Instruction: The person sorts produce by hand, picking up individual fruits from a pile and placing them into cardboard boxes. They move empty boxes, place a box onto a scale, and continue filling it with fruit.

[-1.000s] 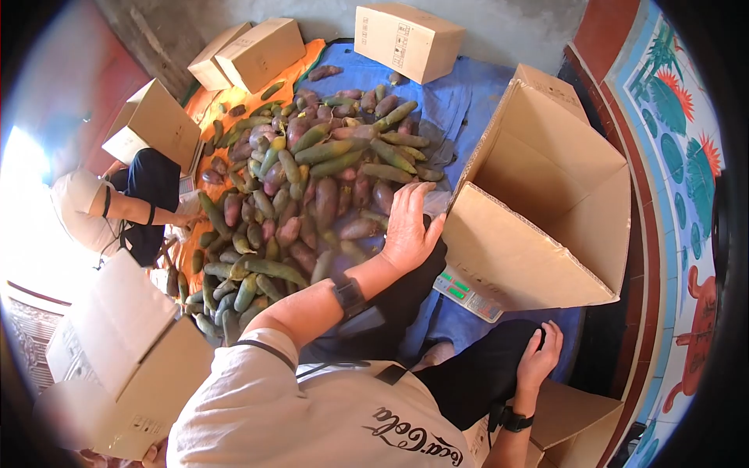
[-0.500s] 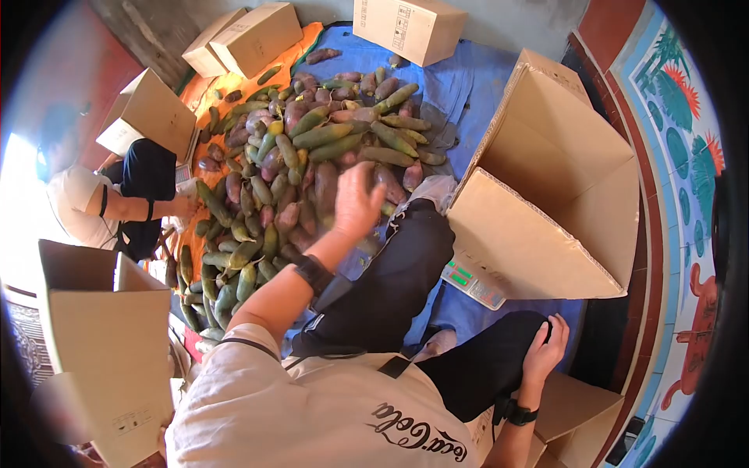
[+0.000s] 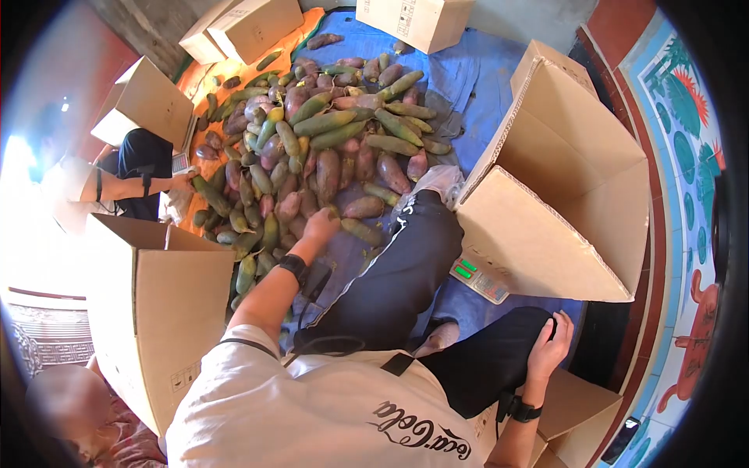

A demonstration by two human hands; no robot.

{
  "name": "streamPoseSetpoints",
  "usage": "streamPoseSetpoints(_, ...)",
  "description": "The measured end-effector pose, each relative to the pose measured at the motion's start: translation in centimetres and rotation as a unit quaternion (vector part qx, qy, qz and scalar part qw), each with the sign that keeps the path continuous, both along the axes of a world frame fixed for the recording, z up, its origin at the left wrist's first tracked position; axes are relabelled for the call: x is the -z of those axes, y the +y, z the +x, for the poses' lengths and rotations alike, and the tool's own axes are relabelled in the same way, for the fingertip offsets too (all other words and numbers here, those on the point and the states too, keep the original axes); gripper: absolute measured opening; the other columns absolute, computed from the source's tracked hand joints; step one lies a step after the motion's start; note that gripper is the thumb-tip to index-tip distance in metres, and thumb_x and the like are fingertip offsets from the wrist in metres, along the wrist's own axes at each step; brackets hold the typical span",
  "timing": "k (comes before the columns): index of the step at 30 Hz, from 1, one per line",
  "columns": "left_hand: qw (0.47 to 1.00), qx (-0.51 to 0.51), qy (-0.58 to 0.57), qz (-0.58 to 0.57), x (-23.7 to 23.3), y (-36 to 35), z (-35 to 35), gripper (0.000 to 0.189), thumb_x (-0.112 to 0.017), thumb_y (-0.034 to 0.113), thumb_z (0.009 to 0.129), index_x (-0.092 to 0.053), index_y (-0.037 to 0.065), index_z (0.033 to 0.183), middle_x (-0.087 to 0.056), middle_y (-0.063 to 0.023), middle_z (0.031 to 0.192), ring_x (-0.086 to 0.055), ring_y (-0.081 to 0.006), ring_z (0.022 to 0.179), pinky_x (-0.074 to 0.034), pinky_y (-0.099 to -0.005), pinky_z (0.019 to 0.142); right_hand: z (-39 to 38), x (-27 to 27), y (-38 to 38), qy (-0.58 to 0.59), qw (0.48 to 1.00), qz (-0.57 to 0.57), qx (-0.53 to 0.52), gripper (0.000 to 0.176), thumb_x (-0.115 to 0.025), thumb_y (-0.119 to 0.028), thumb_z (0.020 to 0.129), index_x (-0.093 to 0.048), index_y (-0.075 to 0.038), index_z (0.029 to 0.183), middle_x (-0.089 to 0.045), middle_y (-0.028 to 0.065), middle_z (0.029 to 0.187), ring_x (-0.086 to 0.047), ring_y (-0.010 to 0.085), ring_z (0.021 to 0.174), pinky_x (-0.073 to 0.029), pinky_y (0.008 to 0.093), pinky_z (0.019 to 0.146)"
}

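Green and purple elongated vegetables (image 3: pixel 328 175) lie in a big pile on blue and orange sheets. My left hand (image 3: pixel 321 226) is at the pile's near edge, its fingers curled; what they hold is mostly hidden, with a yellow-green tip showing beside them. A purple vegetable (image 3: pixel 363 207) lies just right of it. My right hand (image 3: pixel 549 345) rests on my bent knee, fingers apart, with nothing in it. A large open carton (image 3: pixel 538 226) stands tilted at the right, by a scale (image 3: pixel 477 279) with green lit digits.
At the left, a co-worker's hand (image 3: pixel 183 182) touches a green vegetable near another carton (image 3: pixel 148 105). A tall carton (image 3: pixel 183 304) stands at the lower left beside another person (image 3: pixel 78 409). More cartons (image 3: pixel 413 22) are at the back, and one (image 3: pixel 577 413) is at the lower right.
My left hand has moved down and left from above the pile, and its spread fingers have curled. The tall carton at the lower left has shifted right, showing more of the person there.
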State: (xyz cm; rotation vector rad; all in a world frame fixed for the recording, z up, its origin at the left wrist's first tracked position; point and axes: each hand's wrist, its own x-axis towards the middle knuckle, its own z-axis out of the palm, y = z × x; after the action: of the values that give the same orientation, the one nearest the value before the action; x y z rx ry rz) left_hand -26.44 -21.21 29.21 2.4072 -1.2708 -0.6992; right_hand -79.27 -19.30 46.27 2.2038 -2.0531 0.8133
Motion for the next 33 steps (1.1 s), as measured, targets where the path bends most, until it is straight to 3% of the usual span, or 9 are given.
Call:
streamPoseSetpoints(6, 0.997, 0.043, 0.065, -0.011, 0.1, -1.2, -2.7, 0.034, -0.06, 0.029, 0.081, -0.061, 0.005, 0.104, -0.064, -0.0204, 0.102, -0.06, -0.037, 0.099, -0.047, -0.0429, 0.086, 0.1, 0.0, 0.0, 0.005, 1.0, -0.001, 0.009, 0.018, -0.056, -0.005, 0.086, -0.059, 0.004, 0.1, -0.058, 0.0207, 0.108, -0.056, 0.0374, 0.099, -0.045, 0.0409, 0.088)
streamPoseSetpoints(7, 0.997, 0.029, 0.074, 0.006, -0.2, -1.4, -3.3, 0.037, -0.061, 0.028, 0.081, -0.059, -0.001, 0.104, -0.063, -0.0237, 0.102, -0.059, -0.0371, 0.1, -0.046, -0.0405, 0.087, 0.1, 0.0, 0.0, 0.006, 1.0, 0.002, 0.011, 0.018, -0.056, -0.005, 0.085, -0.059, 0.004, 0.1, -0.058, 0.0207, 0.108, -0.056, 0.0374, 0.099, -0.045, 0.0409, 0.087)
streamPoseSetpoints(15, 0.997, 0.032, 0.068, -0.019, 0.8, -1.4, -4.4, 0.036, -0.06, 0.027, 0.08, -0.059, 0.0, 0.103, -0.064, -0.0221, 0.102, -0.06, -0.036, 0.099, -0.047, -0.04, 0.086, 0.3, -0.1, 0.0, 0.003, 1.0, -0.008, 0.005, 0.017, -0.055, -0.005, 0.085, -0.059, 0.005, 0.1, -0.058, 0.0209, 0.107, -0.056, 0.0374, 0.098, -0.045, 0.0411, 0.087)
streamPoseSetpoints(22, 0.996, 0.039, 0.034, 0.067, -0.3, -0.3, -3.5, 0.038, -0.055, 0.029, 0.081, -0.061, 0.003, 0.107, -0.063, -0.0213, 0.106, -0.059, -0.0369, 0.102, -0.046, -0.0427, 0.089, 0.1, 0.0, 0.2, 0.0, 1.0, -0.008, 0.005, 0.017, -0.055, -0.005, 0.086, -0.058, 0.005, 0.1, -0.058, 0.0211, 0.107, -0.056, 0.0377, 0.098, -0.045, 0.0411, 0.087)
streamPoseSetpoints(26, 0.992, -0.007, 0.043, 0.122, -1.8, 2.1, -2.4, 0.041, -0.048, 0.035, 0.084, -0.062, 0.005, 0.109, -0.06, -0.0201, 0.115, -0.057, -0.0363, 0.107, -0.045, -0.0432, 0.093, 0.2, -0.1, 0.2, 0.0, 1.0, 0.001, 0.004, 0.017, -0.054, -0.005, 0.086, -0.058, 0.005, 0.1, -0.058, 0.0214, 0.108, -0.056, 0.0378, 0.099, -0.045, 0.0411, 0.087)
streamPoseSetpoints(29, 0.986, -0.018, -0.017, 0.166, 3.8, 4.3, 1.8, 0.039, -0.048, 0.032, 0.084, -0.063, 0.007, 0.109, -0.06, -0.0194, 0.117, -0.058, -0.0359, 0.107, -0.046, -0.042, 0.093, 0.2, -0.2, 0.3, 0.005, 1.0, 0.012, 0.003, 0.017, -0.054, -0.004, 0.087, -0.058, 0.006, 0.1, -0.058, 0.0215, 0.108, -0.056, 0.0376, 0.099, -0.045, 0.0409, 0.087)
streamPoseSetpoints(32, 0.987, -0.043, -0.028, 0.154, 4.1, 6.4, 5.9, 0.039, -0.052, 0.032, 0.083, -0.063, 0.004, 0.109, -0.061, -0.0198, 0.113, -0.059, -0.0353, 0.106, -0.047, -0.0416, 0.091, 0.1, -0.3, 0.2, 0.008, 1.0, 0.017, -0.006, 0.017, -0.053, -0.005, 0.087, -0.058, 0.006, 0.1, -0.058, 0.0213, 0.108, -0.056, 0.037, 0.099, -0.044, 0.0407, 0.088)
streamPoseSetpoints(33, 0.984, -0.054, -0.04, 0.164, 1.0, 6.4, 6.3, 0.04, -0.053, 0.035, 0.083, -0.064, 0.004, 0.106, -0.061, -0.021, 0.112, -0.059, -0.0357, 0.106, -0.047, -0.0423, 0.091, 0.0, -0.2, 0.2, 0.009, 1.0, 0.019, -0.004, 0.017, -0.053, -0.005, 0.088, -0.058, 0.006, 0.101, -0.058, 0.0212, 0.108, -0.056, 0.0368, 0.1, -0.044, 0.0405, 0.088)
